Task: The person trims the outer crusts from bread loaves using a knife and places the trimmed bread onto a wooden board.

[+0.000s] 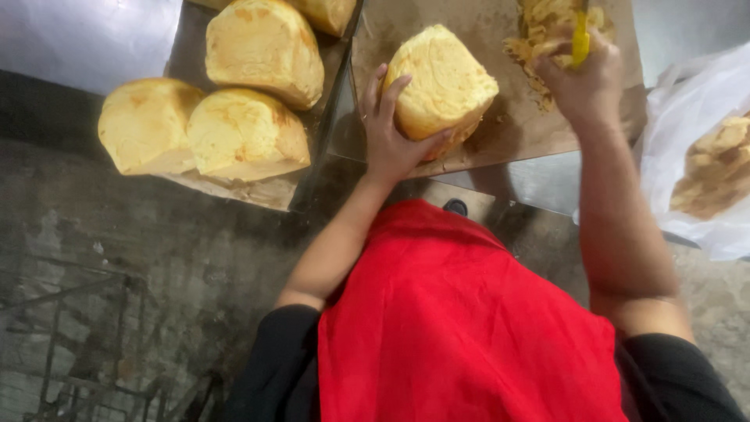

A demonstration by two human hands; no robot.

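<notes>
Left hand (388, 133) grips one loaf (441, 82) | right hand (582, 78) clenches yellow tool (580, 43) | four loaves (246, 133) aside (tray)

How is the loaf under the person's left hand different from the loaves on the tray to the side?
The held loaf sits alone on the brown board, gripped by the left hand; the tray loaves lie untouched, packed against each other. The held loaf shows a pale, scraped face; the tray loaves keep browner patches. All are domed and yellow.
</notes>
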